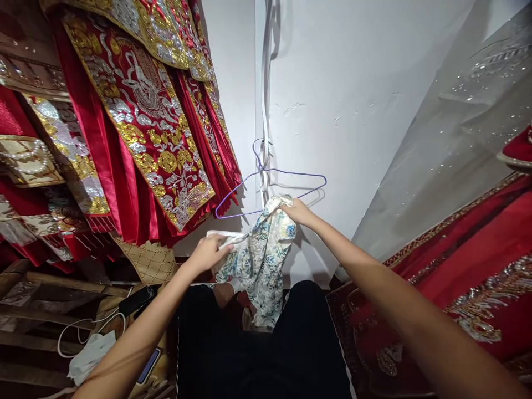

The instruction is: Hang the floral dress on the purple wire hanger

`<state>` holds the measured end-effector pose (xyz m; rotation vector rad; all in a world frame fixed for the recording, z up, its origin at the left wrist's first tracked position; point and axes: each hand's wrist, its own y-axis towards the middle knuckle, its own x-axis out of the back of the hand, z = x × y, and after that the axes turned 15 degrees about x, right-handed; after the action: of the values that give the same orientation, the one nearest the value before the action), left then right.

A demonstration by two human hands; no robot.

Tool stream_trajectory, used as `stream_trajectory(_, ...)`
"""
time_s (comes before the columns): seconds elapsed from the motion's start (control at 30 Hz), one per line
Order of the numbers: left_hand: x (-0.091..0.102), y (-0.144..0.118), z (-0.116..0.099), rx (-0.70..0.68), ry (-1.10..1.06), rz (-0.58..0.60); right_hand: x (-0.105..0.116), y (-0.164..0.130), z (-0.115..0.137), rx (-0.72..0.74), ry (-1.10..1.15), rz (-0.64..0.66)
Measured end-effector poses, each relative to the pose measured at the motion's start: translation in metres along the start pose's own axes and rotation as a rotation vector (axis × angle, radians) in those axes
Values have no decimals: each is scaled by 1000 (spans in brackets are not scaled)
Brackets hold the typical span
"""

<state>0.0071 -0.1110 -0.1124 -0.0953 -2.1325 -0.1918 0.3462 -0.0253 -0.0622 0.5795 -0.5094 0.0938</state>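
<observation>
A pale floral-patterned brocade garment with blue and yellow print is held up in front of a white wall by both hands. The left hand is closed on the garment's white-edged left end, which is pinched flat between thumb and fingers. The right hand is closed around the garment's upper right corner, just below a thin purple wire hanger. The hanger is hung on a white cord or pipe running down the wall; whether the garment touches it cannot be told. The rest of the garment is draped down between the forearms, above black-clad legs. To the left, red satin garments with gold and silver embroidery are hung in a row. Below them, a white cable and a dark phone are seen on wooden slats. More red embroidered fabric is spread at right.
</observation>
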Motion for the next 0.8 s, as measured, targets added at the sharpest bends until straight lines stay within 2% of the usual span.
stream_trajectory(0.1, 25, 18, 2, -25, 126, -68, 15, -3, 4, 10, -56, 25)
stream_trajectory(0.23, 50, 31, -6, -154, 173, -177, 22, -4, 16, -2, -52, 60)
stream_trajectory(0.37, 67, 37, -36, -180, 98, -330, 5, -15, 29, -46, 147, 0)
stream_trajectory(0.5, 79, 53, -77, -322, -23, -454, -15, -31, 47, -16, 282, 3)
stream_trajectory(0.57, 84, 65, -92, -329, -80, -469, -16, -37, 56, 29, 282, 48)
stream_trajectory(0.67, 88, 82, -98, -286, -107, -446, -1, -43, 64, 118, 219, 65)
stream_trajectory(0.73, 90, 90, -95, -287, -82, -408, 16, -44, 61, 227, 90, -71)
stream_trajectory(0.8, 93, 94, -89, -294, -77, -386, 36, -42, 51, 297, -58, -316)
